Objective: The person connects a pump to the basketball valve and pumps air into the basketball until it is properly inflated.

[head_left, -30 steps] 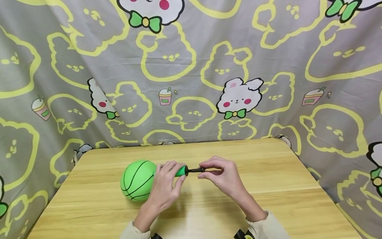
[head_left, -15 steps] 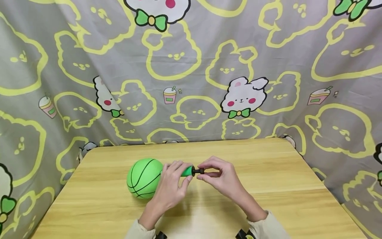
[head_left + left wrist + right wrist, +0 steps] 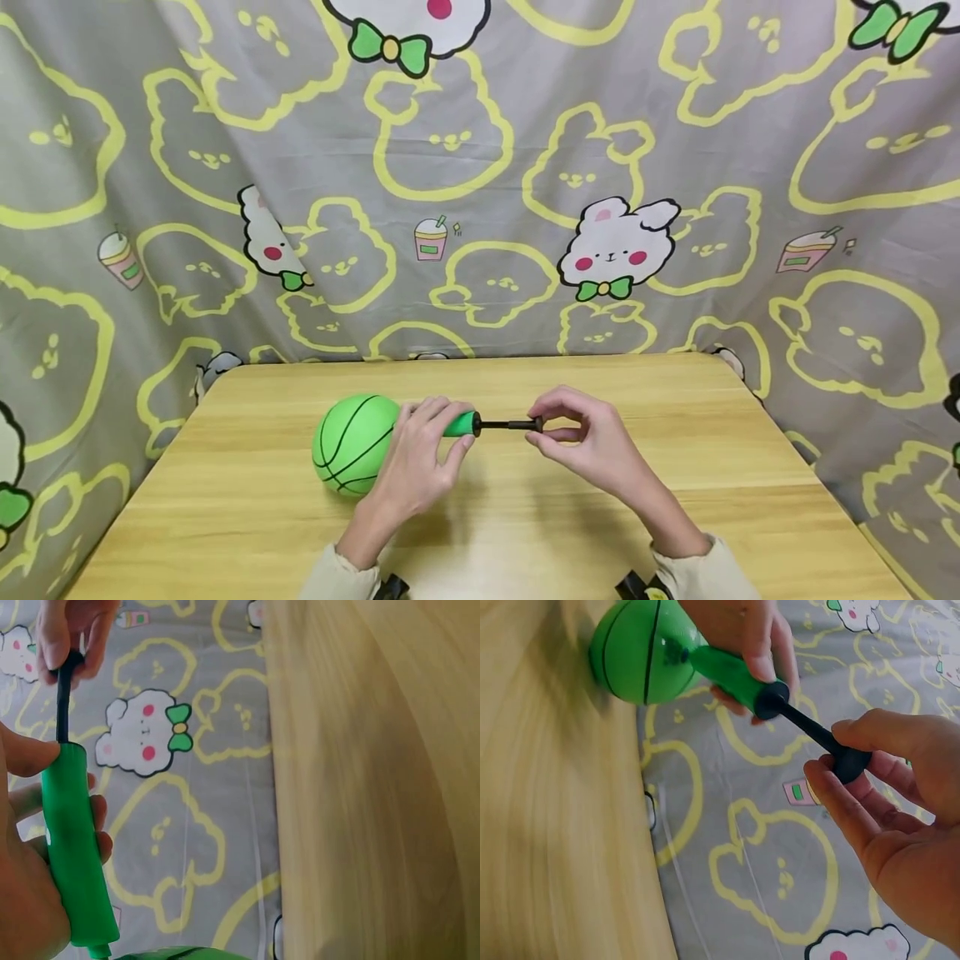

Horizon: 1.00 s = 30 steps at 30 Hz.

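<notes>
A green ball with black basketball lines (image 3: 351, 446) is at the left of the table. My left hand (image 3: 420, 458) grips the green barrel of a small hand pump (image 3: 73, 847), which lies level with its nozzle end at the ball. In the right wrist view the pump's tip meets the ball (image 3: 634, 652) at a dark spot. My right hand (image 3: 588, 437) pinches the black knob (image 3: 850, 763) at the end of the pump's rod between thumb and fingers. The black rod (image 3: 502, 425) is drawn well out of the barrel.
The wooden table (image 3: 675, 467) spreads around both hands. Behind it and at both sides hangs a grey curtain (image 3: 480, 208) with yellow outlines and white rabbit prints, close to the table's back edge.
Half a second ago the rod was pushed most of the way in. Since then my right hand has pulled the knob to the right, while the left hand keeps its grip on the barrel.
</notes>
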Motion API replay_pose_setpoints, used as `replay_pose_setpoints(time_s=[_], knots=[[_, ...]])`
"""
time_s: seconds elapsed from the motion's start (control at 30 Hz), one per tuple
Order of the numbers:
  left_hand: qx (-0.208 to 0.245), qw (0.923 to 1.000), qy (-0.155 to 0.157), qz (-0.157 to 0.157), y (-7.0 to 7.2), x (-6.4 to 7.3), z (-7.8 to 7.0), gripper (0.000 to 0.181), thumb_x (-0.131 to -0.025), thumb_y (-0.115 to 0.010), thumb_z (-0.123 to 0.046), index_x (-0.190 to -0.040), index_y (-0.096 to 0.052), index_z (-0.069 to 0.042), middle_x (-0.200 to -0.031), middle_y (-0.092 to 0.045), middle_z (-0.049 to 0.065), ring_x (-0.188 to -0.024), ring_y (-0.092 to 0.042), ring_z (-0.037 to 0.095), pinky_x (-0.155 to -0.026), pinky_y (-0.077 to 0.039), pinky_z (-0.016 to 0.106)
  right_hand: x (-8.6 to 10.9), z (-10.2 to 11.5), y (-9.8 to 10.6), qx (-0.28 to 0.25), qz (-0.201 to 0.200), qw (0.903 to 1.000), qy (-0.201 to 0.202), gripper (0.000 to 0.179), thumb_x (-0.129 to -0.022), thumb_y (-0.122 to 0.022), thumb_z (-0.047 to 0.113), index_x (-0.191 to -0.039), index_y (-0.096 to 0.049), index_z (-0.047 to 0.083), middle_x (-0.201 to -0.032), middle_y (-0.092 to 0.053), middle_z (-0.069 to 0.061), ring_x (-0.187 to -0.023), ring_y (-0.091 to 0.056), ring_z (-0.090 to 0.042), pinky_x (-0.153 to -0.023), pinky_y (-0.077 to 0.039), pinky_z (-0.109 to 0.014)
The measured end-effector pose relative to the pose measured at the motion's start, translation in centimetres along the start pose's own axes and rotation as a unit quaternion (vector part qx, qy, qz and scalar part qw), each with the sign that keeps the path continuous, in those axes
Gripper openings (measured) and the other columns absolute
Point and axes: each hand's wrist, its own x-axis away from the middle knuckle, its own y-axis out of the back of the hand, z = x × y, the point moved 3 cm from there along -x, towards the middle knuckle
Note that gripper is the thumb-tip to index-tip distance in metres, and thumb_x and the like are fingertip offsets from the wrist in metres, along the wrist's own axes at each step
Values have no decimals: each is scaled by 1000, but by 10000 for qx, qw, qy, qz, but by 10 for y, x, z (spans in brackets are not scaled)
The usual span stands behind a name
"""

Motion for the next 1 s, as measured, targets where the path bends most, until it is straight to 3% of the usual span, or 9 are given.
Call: replay_pose_setpoints(time_s=[0.13,0.43,0.6,1.0], knots=[[7,10000,-3,-60,2,-1,4,31,-91,-68,-26,-118,-71,-13,-106,-69,0,-99,-63,18,-90,-42,42,2,0,11,-17,69,10000,-2,22,-85,-80,-2,-104,-70,3,-105,-67,-12,-96,-70,-25,-78,-60,-37],[58,9999,100,-117,2,1,7,31,-91,-69,-26,-119,-71,-14,-108,-69,0,-101,-63,18,-89,-41,42,6,1,30,-43,116,9999,-4,24,-85,-79,-5,-105,-70,7,-105,-65,-16,-96,-69,-24,-79,-60,-38],[39,9998,113,-135,4,0,8,30,-92,-69,-25,-119,-71,-15,-108,-69,-1,-101,-63,17,-89,-41,41,3,2,32,-105,147,9998,42,24,-86,-79,-4,-106,-71,5,-107,-66,-19,-97,-71,-26,-80,-59,-38],[-14,9995,88,-312,6,2,3,29,-90,-70,-23,-117,-72,-14,-106,-70,0,-101,-64,20,-87,-42,43,5,2,24,-403,-386,9982,233,28,-81,-81,-9,-107,-76,-2,-103,-71,-22,-95,-74,-25,-77,-59,-40]])
